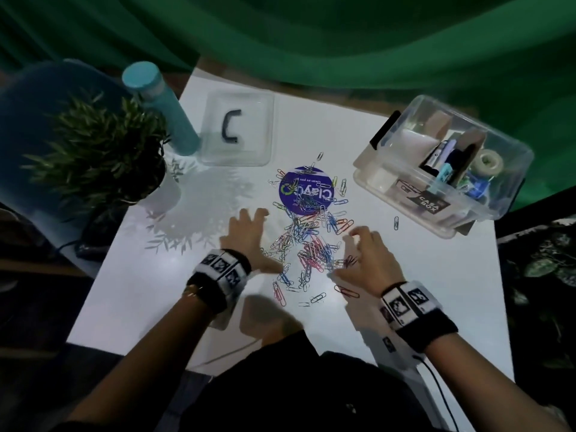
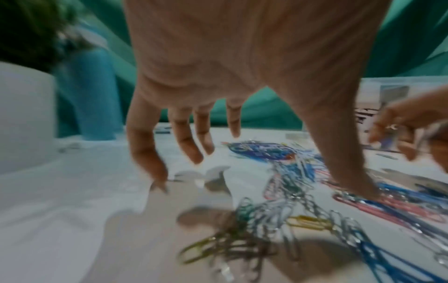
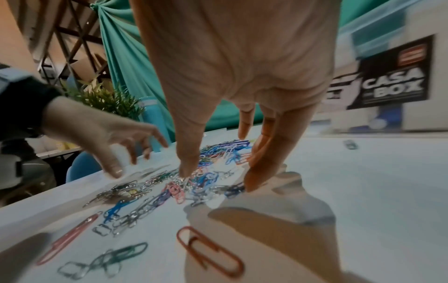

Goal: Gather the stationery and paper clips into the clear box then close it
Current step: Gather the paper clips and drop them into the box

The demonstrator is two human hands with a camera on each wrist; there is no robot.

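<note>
A heap of coloured paper clips (image 1: 308,241) (image 2: 286,210) (image 3: 157,201) lies on the white table (image 1: 420,275), partly over a round purple sticker (image 1: 307,190). My left hand (image 1: 258,241) (image 2: 266,172) hovers at the heap's left side, fingers spread, thumb tip on the clips. My right hand (image 1: 343,254) (image 3: 218,172) stands at the heap's right side, its thumb and fingertips (image 3: 252,183) touching clips. Neither hand holds anything. The clear box (image 1: 511,198) (image 3: 387,76) stands at the right, uncovered, with stationery inside. Its clear lid (image 1: 237,132) lies at the back.
A potted plant (image 1: 99,157) and a teal bottle (image 1: 162,110) stand at the table's left edge. One stray clip (image 1: 396,222) lies near the box; a large red clip (image 1: 346,291) (image 3: 208,250) lies by my right wrist. Green cloth hangs behind.
</note>
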